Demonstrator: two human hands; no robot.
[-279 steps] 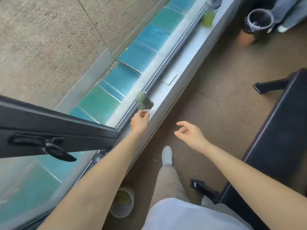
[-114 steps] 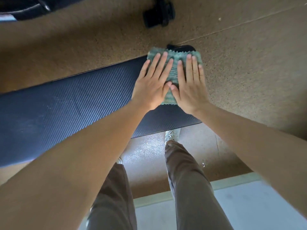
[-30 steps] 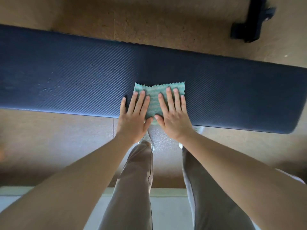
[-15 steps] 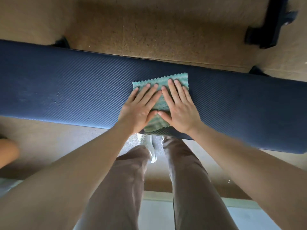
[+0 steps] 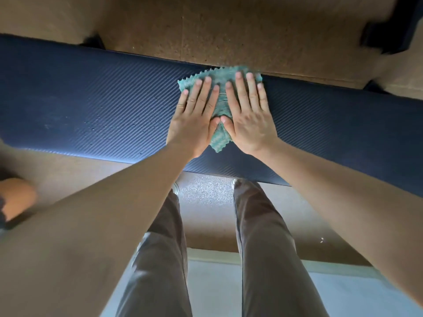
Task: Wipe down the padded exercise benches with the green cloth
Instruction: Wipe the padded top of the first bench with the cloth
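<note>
Mid-wipe. Left hand [image 5: 194, 120] and right hand [image 5: 249, 115], fingers straight and flat, press green cloth [image 5: 220, 101] onto padded bench [image 5: 91, 106] at its far edge. Likely next: draw back toward near edge, keeping even pressure.

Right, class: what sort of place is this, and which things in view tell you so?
Probably a gym: a long dark padded bench, a black equipment foot on the brown speckled floor.

The left hand [image 5: 194, 120] and right hand [image 5: 249, 120] hide most of the green cloth [image 5: 219, 138]. The worktop [image 5: 91, 106] runs off both sides. The orange thing [image 5: 16, 197] is blurry.
</note>
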